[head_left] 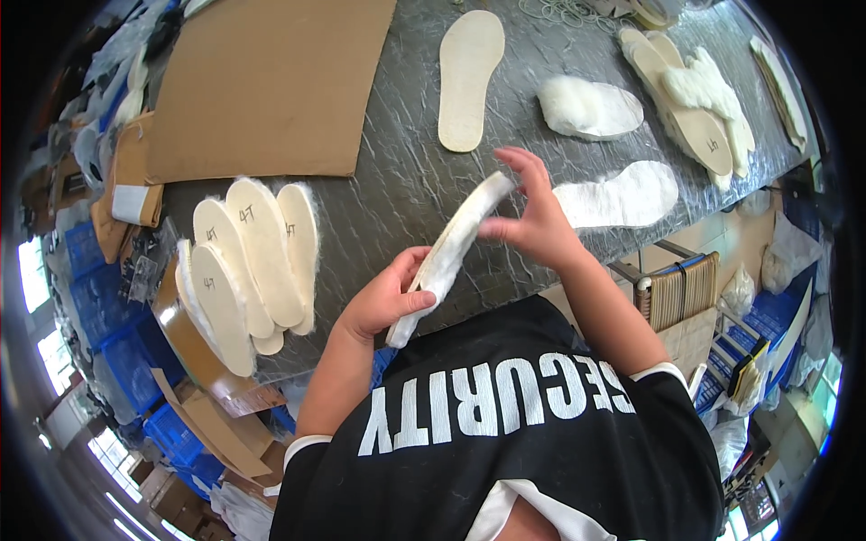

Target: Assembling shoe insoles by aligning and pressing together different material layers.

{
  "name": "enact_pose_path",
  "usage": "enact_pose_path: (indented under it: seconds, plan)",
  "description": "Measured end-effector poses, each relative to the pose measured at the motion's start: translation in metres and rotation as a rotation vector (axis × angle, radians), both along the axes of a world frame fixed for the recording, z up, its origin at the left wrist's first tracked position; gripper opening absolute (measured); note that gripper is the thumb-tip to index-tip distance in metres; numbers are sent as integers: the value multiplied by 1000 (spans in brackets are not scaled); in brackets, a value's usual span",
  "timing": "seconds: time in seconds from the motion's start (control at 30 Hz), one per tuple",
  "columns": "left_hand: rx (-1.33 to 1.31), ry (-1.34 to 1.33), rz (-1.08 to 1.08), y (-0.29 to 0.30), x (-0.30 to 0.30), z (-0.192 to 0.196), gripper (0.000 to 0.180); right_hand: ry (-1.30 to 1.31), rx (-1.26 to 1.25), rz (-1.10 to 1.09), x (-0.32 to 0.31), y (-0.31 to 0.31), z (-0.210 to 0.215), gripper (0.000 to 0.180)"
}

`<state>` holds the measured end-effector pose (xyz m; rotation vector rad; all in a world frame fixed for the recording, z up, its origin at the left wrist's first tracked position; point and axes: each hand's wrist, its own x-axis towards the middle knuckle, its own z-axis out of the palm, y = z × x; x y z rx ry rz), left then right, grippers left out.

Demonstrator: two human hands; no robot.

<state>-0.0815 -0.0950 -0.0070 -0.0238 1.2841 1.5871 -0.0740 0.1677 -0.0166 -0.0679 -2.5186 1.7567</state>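
Head view: left hand and right hand each close their grip on the white fleece-lined insole only at its ends, so it could sag and slip onto the grey tabletop.

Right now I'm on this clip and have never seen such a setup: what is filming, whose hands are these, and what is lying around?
There is no machine here. A person wears a wide fisheye camera on the head, looking down, so straight edges bend near the rim and the person's own arms come in from below.

Both bare hands hold one fleece-lined insole on edge above the table: the left hand grips its lower end, the right hand pinches its upper end.

On the grey table, to the person's left, lies a fanned stack of insoles. A cardboard sheet lies beyond it. Ahead lie a single plain insole and two fluffy pieces; another pile of insoles sits far right.
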Motion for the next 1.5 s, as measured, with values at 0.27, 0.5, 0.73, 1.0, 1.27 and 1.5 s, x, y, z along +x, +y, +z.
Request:
enact_pose_path:
  seconds: [0.27,0.5,0.73,1.0,1.27,1.5]
  plan:
    - [96,-224,-138,-11,3,2,92,3,346,593,-5,-14,25,23]
    - [-514,1116,-31,-14,8,34,41,-171,328,485,11,-11,14,22]
    - [-765,1418,-248,7,19,36,24,-305,273,394,24,-21,10,22]
    - [-640,1619,-249,15,29,9,4,-488,385,226,31,-34,-6,23]
    - [-685,1597,-214,15,25,-5,14,299,543,551,13,-51,-14,24]
    - [-656,1226,-130,1,26,-8,38,401,530,651,15,-61,-37,15]
